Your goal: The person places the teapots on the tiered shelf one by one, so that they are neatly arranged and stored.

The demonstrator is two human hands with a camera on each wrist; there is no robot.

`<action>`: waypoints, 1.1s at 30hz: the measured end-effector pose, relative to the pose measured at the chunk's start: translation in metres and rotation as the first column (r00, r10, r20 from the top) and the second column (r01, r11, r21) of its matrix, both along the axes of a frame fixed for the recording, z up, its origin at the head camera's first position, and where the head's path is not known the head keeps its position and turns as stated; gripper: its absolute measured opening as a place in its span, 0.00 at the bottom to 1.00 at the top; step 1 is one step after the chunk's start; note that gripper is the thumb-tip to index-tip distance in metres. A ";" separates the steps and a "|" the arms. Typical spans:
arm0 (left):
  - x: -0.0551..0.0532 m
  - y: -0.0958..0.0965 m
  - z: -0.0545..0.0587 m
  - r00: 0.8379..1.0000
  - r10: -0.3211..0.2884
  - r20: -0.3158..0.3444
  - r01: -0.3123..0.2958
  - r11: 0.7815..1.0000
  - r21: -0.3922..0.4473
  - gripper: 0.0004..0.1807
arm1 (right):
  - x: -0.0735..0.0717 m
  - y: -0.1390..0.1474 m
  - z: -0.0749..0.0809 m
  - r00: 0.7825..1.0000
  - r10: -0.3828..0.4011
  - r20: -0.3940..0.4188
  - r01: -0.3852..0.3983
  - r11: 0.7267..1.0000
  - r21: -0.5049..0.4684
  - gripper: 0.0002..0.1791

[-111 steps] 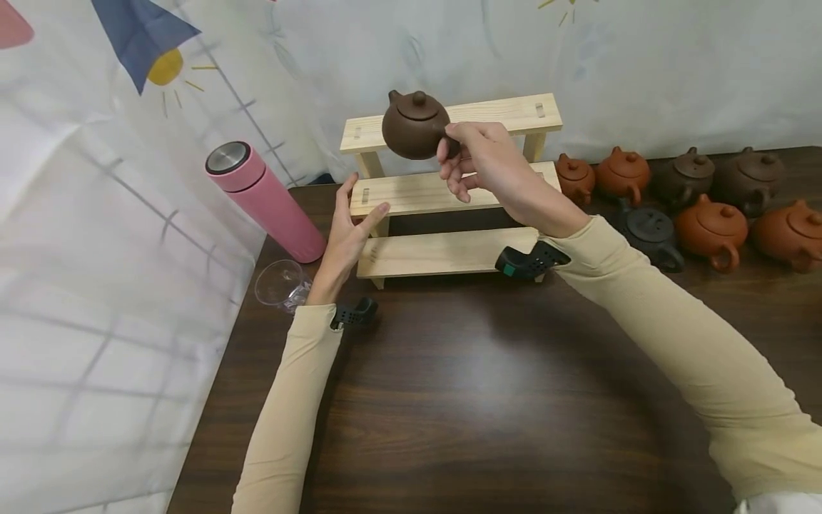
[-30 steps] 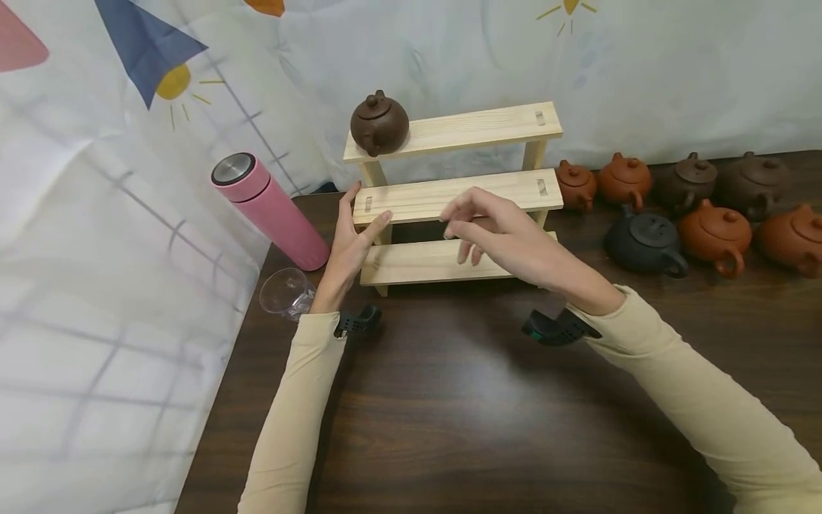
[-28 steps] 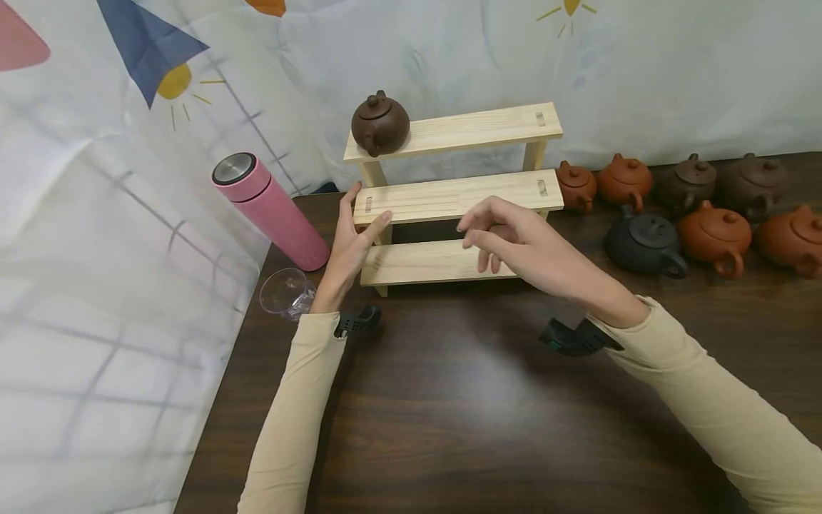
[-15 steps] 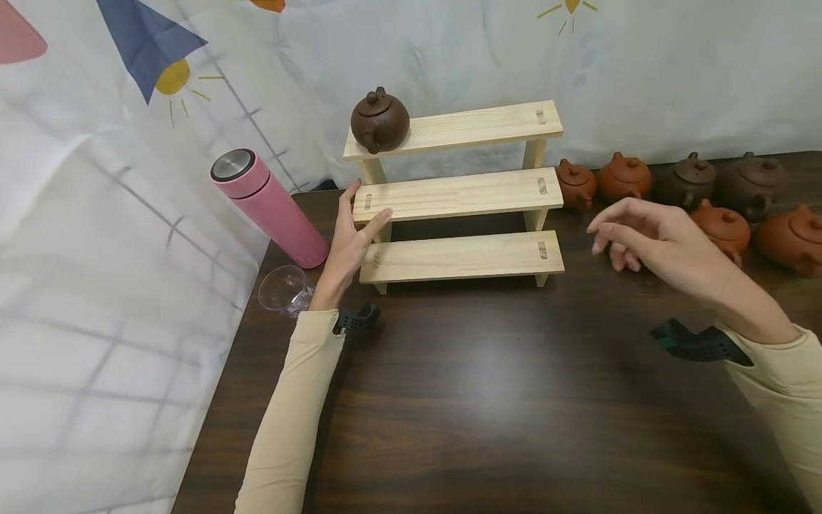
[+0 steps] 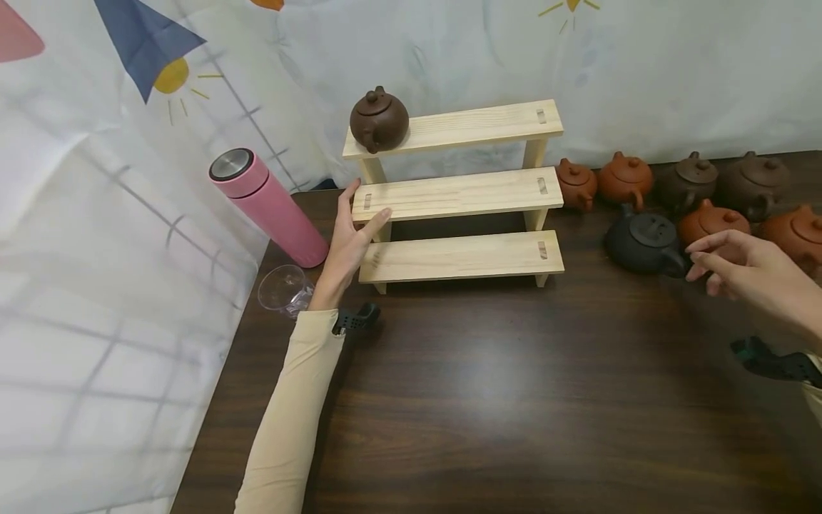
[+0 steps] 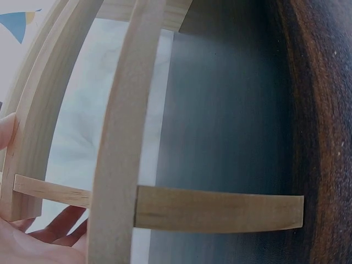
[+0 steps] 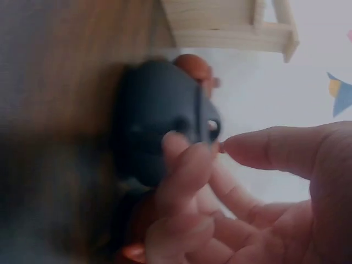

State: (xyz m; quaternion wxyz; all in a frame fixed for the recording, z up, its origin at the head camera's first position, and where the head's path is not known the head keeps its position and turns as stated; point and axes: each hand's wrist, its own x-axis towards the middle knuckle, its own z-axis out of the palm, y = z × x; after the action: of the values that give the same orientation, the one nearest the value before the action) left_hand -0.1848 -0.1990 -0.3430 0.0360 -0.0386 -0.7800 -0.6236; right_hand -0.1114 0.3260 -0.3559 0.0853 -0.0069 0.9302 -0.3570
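Note:
My left hand (image 5: 347, 243) grips the left end of the middle board of a three-tier wooden stand (image 5: 462, 194), thumb on top. In the left wrist view its fingers (image 6: 60, 225) reach behind the wood. A dark brown teapot (image 5: 380, 121) rests on the top tier's left end. At the right, my right hand (image 5: 758, 271) hovers by the handle of a black teapot (image 5: 645, 241), fingers loosely bent and nothing held. The right wrist view shows the thumb (image 7: 275, 147) apart from the other fingers, with the black teapot (image 7: 157, 121) just beyond them.
Behind the black teapot stand small orange (image 5: 576, 182) and brown teapots (image 5: 687, 178); more orange ones (image 5: 796, 232) sit to the right. A pink flask (image 5: 272, 210) and a clear glass (image 5: 282, 287) are left of the stand. A white printed curtain (image 5: 449, 50) closes off the back.
The brown teapot, earlier held by my right hand, now sits on the top tier. That hand has let go and moved right to the black teapot; my left hand stays on the stand.

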 end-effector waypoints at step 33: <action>0.001 0.001 0.002 1.000 0.001 -0.005 -0.001 1.000 -0.001 0.47 | -0.014 0.000 -0.026 0.949 0.132 0.286 -0.017 0.927 -0.374 0.23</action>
State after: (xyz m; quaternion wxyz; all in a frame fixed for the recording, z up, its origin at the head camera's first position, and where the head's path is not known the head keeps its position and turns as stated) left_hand -0.1841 -0.1978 -0.3413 0.0381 -0.0399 -0.7803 -0.6230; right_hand -0.1254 0.3261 -0.3824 0.2394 -0.0030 0.8216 -0.5173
